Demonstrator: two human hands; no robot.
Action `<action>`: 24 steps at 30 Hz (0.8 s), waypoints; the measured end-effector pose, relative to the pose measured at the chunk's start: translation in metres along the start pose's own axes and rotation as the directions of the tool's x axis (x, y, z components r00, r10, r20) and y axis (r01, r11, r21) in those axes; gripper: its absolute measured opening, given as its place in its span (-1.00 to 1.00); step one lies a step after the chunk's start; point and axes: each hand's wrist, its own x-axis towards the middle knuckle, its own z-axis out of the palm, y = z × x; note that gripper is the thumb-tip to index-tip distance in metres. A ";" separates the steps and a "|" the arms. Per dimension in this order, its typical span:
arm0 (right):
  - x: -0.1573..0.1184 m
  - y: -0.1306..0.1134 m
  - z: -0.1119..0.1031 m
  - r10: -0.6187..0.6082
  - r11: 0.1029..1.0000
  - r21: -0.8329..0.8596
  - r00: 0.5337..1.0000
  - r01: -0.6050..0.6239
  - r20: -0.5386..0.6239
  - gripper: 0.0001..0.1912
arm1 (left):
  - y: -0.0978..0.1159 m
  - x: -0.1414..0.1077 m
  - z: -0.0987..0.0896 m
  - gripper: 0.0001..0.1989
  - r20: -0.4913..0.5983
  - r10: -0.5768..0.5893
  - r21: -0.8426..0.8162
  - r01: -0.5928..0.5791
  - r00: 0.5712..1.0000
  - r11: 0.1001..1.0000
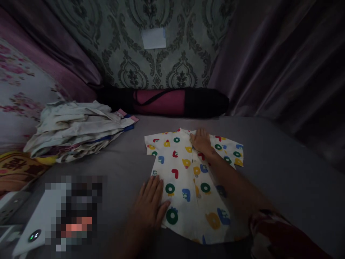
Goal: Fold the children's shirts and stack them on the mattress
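A small white short-sleeved shirt point(180, 187) lies spread out on the grey bed sheet point(283, 172), its collar toward the wall. Colourful letters and duck shapes are printed over it, and a buttoned placket runs down the front. My left hand point(152, 198) rests flat on the shirt's left side edge, fingers stretched out. Up near the collar, my right hand point(201, 141) presses on the right shoulder area with its fingers extended. The forearm crosses over part of the shirt's right side and hides it. Neither hand grips anything that I can see.
A stack of clothes point(78, 129) sits at the left. Along the wall lies a black and maroon rolled bag point(161, 102). A white device point(40, 219) with a small lit display, beside a blurred-out patch, is at the lower left. Curtains point(283, 57) hang at the sides.
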 end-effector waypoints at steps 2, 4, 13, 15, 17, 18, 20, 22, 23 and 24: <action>-0.001 -0.002 0.008 0.023 1.000 0.011 0.998 -0.023 0.051 -0.27 | 0.001 -0.002 0.005 -0.26 0.016 0.026 -0.001 -0.026 1.000 1.000; -0.001 0.000 0.012 0.027 1.000 0.014 0.997 -0.028 0.072 -0.26 | 0.002 -0.004 0.010 -0.23 0.017 0.022 0.006 -0.022 1.000 1.000; -0.002 -0.015 -0.008 -0.098 0.995 0.014 0.993 0.097 0.067 -0.31 | 0.002 0.000 -0.003 -0.33 0.024 0.009 -0.006 -0.009 1.000 1.000; -0.004 -0.029 -0.011 -0.295 0.955 0.030 0.953 0.294 0.061 -0.33 | 0.003 0.001 -0.004 -0.35 0.008 0.016 -0.001 -0.016 1.000 1.000; -0.005 -0.041 -0.009 -0.447 0.895 0.055 0.889 0.444 0.096 -0.34 | 0.004 0.000 -0.001 -0.33 -0.008 0.039 0.012 -0.039 0.999 0.999; -0.004 -0.045 -0.007 -0.473 0.881 0.068 0.872 0.468 0.126 -0.33 | 0.005 -0.001 0.002 -0.31 -0.013 0.050 0.019 -0.049 0.999 0.999; -0.002 -0.050 0.000 -0.456 0.890 0.092 0.870 0.446 0.187 -0.31 | 0.007 -0.003 0.006 -0.27 -0.016 0.054 0.033 -0.053 0.998 0.998; 0.002 -0.051 0.007 -0.417 0.909 0.112 0.882 0.402 0.221 -0.30 | 0.009 -0.005 0.008 -0.25 -0.006 0.052 0.043 -0.052 0.999 0.998; 0.003 -0.050 0.009 -0.410 0.912 0.120 0.884 0.393 0.222 -0.30 | 0.009 -0.005 0.008 -0.26 0.007 0.057 0.042 -0.057 0.998 0.997; 0.005 -0.049 0.010 -0.411 0.911 0.128 0.885 0.391 0.220 -0.30 | 0.009 -0.005 0.006 -0.27 0.021 0.059 0.036 -0.059 0.998 0.998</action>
